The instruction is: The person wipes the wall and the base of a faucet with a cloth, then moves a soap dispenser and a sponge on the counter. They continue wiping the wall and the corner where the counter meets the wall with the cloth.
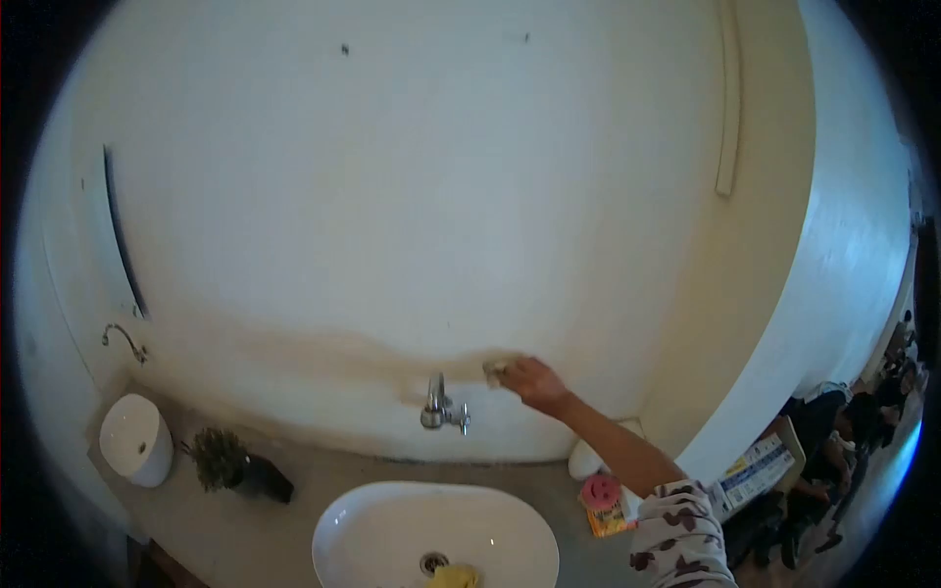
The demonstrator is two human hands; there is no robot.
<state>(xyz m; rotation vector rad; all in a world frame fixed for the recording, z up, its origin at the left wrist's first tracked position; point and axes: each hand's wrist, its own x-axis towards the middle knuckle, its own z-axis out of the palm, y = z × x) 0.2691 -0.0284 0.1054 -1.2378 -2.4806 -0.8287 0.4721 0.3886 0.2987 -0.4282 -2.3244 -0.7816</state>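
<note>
My right hand [537, 384] reaches out over the counter in a patterned sleeve. Its fingers are closed on a small pale, crumpled item [496, 371], perhaps a cloth or sponge, held against or close to the stained wall. Just left of and below the hand, a chrome tap [434, 404] sticks out of the wall. Under the tap is a white oval basin [353, 519], with a yellow cloth-like item [454, 576] near its drain. My left hand is not in view.
A potted plant [221, 459] and a second white basin [132, 431] stand at the left. Right of the main basin are a pink round item [601, 492], an orange packet [611, 521] and a white object [584, 461]. People sit at the far right beyond a box.
</note>
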